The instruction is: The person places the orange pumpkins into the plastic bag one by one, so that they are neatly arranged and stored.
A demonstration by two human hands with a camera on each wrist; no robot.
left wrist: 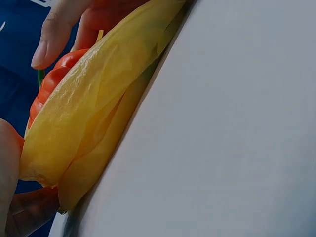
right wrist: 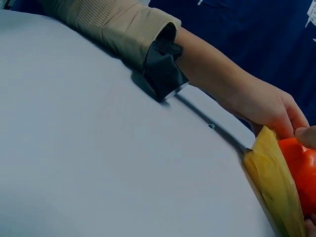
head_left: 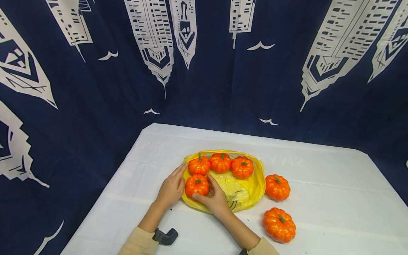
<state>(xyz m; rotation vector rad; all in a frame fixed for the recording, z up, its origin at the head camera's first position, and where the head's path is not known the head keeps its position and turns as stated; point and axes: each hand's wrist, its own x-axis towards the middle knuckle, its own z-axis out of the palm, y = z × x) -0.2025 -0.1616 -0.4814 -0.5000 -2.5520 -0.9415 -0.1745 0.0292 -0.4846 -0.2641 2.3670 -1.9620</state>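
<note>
A yellow plastic bag point(head_left: 237, 189), spread wide with its rim turned up, lies on the table. Inside it, three small orange pumpkins with green stems sit along the far side: a left one point(head_left: 199, 165), a middle one point(head_left: 220, 163) and a right one point(head_left: 242, 168). A nearer pumpkin point(head_left: 196, 186) at the bag's left front is held by my right hand point(head_left: 217, 202), thumb at its front and fingers at its far right side. My left hand point(head_left: 171, 190) grips the bag's left rim; in the left wrist view the yellow wall point(left wrist: 94, 113) partly hides the pumpkin point(left wrist: 52, 81).
Two more pumpkins lie on the white-covered table point(head_left: 334, 187) right of the bag: one point(head_left: 277, 187) close beside its rim, another point(head_left: 279, 225) nearer the front. A dark blue curtain point(head_left: 210, 92) with white building prints hangs behind. Black wrist cameras point(head_left: 165, 236) sit at the cuffs.
</note>
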